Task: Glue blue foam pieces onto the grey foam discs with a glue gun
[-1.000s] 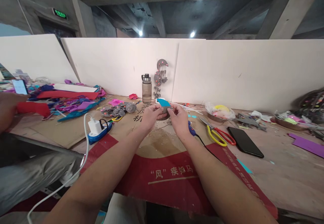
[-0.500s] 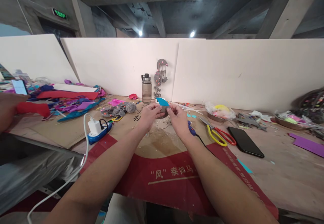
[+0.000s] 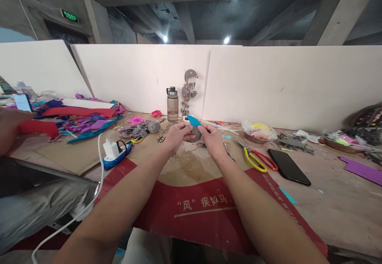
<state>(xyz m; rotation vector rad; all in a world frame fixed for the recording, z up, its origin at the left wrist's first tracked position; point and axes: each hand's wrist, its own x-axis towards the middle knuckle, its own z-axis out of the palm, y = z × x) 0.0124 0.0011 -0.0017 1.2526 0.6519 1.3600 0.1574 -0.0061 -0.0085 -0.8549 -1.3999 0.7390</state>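
Observation:
My left hand (image 3: 176,135) and my right hand (image 3: 212,137) meet above the cardboard-covered table (image 3: 337,200). Both pinch a small blue foam piece (image 3: 193,120) with a grey round piece (image 3: 193,135) just under it. Fingers of both hands are closed on the pieces. A blue-handled tool (image 3: 227,152) with a black cord lies on the table just behind my right wrist.
Yellow and red scissors (image 3: 259,161) and a black phone (image 3: 289,167) lie right of my hands. A water bottle (image 3: 172,104) and a grey hanging ornament (image 3: 188,89) stand by the white boards. A power strip with charger (image 3: 115,152) and coloured foam scraps (image 3: 86,121) lie left. Another person's hand (image 3: 8,128) is far left.
My hands shifted slightly closer together and the blue piece tilted, its tip now pointing up to the right over my right fingers.

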